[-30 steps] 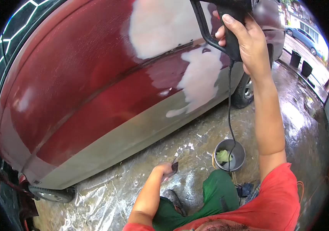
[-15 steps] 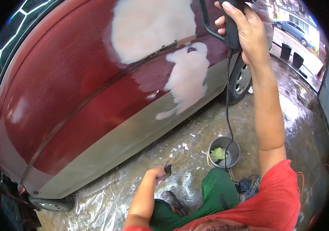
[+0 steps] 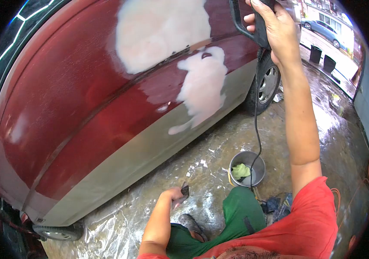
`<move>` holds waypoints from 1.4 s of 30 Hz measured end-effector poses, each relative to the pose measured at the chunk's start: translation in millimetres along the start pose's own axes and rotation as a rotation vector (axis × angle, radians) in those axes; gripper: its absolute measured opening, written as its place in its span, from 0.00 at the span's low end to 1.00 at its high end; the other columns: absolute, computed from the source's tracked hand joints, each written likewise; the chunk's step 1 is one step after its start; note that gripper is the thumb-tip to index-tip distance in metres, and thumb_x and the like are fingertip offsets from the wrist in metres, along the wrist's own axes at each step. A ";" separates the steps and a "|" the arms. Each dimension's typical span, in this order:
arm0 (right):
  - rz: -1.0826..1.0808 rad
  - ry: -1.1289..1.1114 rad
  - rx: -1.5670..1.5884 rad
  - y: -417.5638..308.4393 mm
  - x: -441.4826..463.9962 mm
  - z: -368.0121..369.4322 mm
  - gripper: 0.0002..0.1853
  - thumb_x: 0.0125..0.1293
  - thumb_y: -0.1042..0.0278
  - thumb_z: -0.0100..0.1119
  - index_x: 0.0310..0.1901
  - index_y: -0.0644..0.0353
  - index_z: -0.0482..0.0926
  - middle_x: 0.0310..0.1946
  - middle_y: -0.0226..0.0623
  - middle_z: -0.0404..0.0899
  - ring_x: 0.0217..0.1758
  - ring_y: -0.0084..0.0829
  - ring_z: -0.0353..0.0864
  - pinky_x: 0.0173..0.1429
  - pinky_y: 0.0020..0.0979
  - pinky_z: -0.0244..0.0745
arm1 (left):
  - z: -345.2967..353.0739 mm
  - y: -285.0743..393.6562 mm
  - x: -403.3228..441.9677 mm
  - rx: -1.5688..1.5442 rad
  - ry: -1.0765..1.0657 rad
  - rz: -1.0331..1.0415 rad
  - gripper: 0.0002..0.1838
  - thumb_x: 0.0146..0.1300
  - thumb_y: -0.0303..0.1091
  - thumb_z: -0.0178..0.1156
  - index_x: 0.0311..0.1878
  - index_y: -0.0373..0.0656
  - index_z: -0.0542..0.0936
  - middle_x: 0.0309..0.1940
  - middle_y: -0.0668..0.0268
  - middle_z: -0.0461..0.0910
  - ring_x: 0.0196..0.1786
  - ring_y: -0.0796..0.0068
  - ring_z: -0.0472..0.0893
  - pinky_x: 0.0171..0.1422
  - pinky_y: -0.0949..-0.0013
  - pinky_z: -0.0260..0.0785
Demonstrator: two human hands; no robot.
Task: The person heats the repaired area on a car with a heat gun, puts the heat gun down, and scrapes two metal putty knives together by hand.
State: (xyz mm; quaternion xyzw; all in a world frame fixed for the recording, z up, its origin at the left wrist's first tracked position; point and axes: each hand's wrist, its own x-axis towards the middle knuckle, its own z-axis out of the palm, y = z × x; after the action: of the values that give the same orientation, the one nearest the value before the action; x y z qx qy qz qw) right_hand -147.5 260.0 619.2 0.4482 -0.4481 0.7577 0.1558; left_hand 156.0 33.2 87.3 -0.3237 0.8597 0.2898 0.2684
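Note:
At the top right, my right hand (image 3: 281, 35) is wrapped round the black grip of a corded device (image 3: 260, 30). A black bent frame joins the grip, and the device's upper part is cut off by the picture's edge. From its lower end a black cord (image 3: 256, 112) hangs down to the bucket. The device is close to the side of a red and beige vehicle (image 3: 102, 125), which carries a large pale filler patch (image 3: 160, 34) and a smaller one (image 3: 204, 84). Low down, my left hand (image 3: 175, 195) is closed on a small dark flat piece (image 3: 185, 191).
A grey bucket (image 3: 259, 166) with a green cloth (image 3: 240, 171) stands by my knee, the cord crossing it. Wet, white-streaked floor (image 3: 210, 151) surrounds me. The vehicle's wheel (image 3: 267, 84) is behind the cord. An orange cord (image 3: 339, 203) lies at right. Dark containers (image 3: 315, 55) stand farther off.
The view has shifted slightly, so the vehicle and bucket appear a little farther left. My right hand and the device are slightly higher in the picture. Both hands keep their hold.

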 end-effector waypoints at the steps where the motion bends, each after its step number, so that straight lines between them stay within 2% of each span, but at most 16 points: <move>1: 0.006 0.012 -0.014 -0.4 -0.1 -0.7 0.16 0.68 0.60 0.61 0.49 0.65 0.77 0.27 0.35 0.81 0.25 0.22 0.79 0.30 0.23 0.75 | -0.4 0.7 0.8 0.001 0.012 0.005 0.15 0.52 0.37 0.58 0.40 0.40 0.86 0.39 0.52 0.86 0.42 0.56 0.87 0.47 0.56 0.77; 4: 0.006 0.051 -0.032 -2.1 0.7 2.3 0.16 0.69 0.60 0.61 0.48 0.65 0.77 0.27 0.35 0.81 0.25 0.22 0.79 0.30 0.24 0.75 | -5.4 4.1 0.2 0.017 -0.034 0.031 0.16 0.52 0.37 0.59 0.41 0.41 0.86 0.40 0.51 0.86 0.43 0.56 0.87 0.49 0.57 0.77; 6: -0.017 0.079 -0.019 -2.0 0.9 4.6 0.16 0.69 0.60 0.61 0.48 0.65 0.77 0.28 0.35 0.81 0.25 0.22 0.79 0.30 0.24 0.75 | -5.9 7.4 -1.5 0.057 0.009 0.034 0.16 0.52 0.37 0.59 0.41 0.40 0.86 0.40 0.51 0.86 0.43 0.56 0.87 0.49 0.57 0.76; 9: -0.032 0.000 0.007 1.7 4.5 1.0 0.16 0.69 0.60 0.61 0.48 0.65 0.77 0.27 0.34 0.80 0.26 0.22 0.79 0.31 0.23 0.76 | -6.9 10.6 -2.2 0.077 0.019 0.026 0.16 0.51 0.37 0.59 0.41 0.40 0.86 0.40 0.51 0.86 0.43 0.56 0.86 0.49 0.57 0.76; 18: -0.152 -0.184 0.092 -6.5 0.6 5.7 0.15 0.70 0.63 0.61 0.50 0.65 0.75 0.36 0.32 0.78 0.30 0.20 0.79 0.33 0.22 0.77 | -6.1 4.2 10.3 0.073 -0.040 0.038 0.16 0.54 0.39 0.62 0.43 0.41 0.86 0.40 0.52 0.86 0.44 0.57 0.86 0.49 0.57 0.76; 25: -0.177 -0.073 0.005 2.3 4.0 -0.4 0.16 0.70 0.61 0.60 0.50 0.66 0.76 0.32 0.33 0.79 0.29 0.20 0.79 0.32 0.22 0.77 | -4.9 2.2 11.8 0.124 -0.015 0.028 0.17 0.55 0.39 0.64 0.46 0.42 0.85 0.41 0.53 0.86 0.45 0.57 0.86 0.51 0.57 0.76; 28: -0.168 -0.023 -0.006 10.1 9.4 -4.9 0.17 0.69 0.61 0.60 0.50 0.67 0.76 0.32 0.33 0.80 0.28 0.20 0.79 0.31 0.22 0.77 | -6.6 2.1 8.0 0.109 -0.003 0.052 0.19 0.53 0.41 0.61 0.44 0.39 0.85 0.44 0.48 0.84 0.48 0.51 0.85 0.53 0.54 0.75; 36: -0.162 0.037 -0.026 13.0 11.7 -10.0 0.15 0.69 0.63 0.61 0.48 0.67 0.77 0.31 0.33 0.80 0.27 0.20 0.79 0.30 0.21 0.76 | -3.4 -2.8 13.5 0.071 -0.007 0.055 0.18 0.53 0.40 0.60 0.44 0.39 0.86 0.45 0.48 0.84 0.48 0.52 0.85 0.53 0.55 0.75; 42: -0.172 0.079 -0.098 17.4 10.3 -13.2 0.15 0.68 0.63 0.61 0.48 0.67 0.77 0.27 0.32 0.80 0.25 0.20 0.78 0.28 0.21 0.75 | -6.1 1.4 10.6 0.016 -0.059 0.009 0.18 0.53 0.39 0.60 0.43 0.38 0.85 0.43 0.48 0.85 0.47 0.53 0.85 0.52 0.56 0.75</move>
State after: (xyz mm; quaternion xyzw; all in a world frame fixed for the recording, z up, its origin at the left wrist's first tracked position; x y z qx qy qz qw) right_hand -171.3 259.5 615.7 0.4466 -0.4381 0.7357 0.2593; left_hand 146.4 25.7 85.1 -0.3092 0.8551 0.2937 0.2949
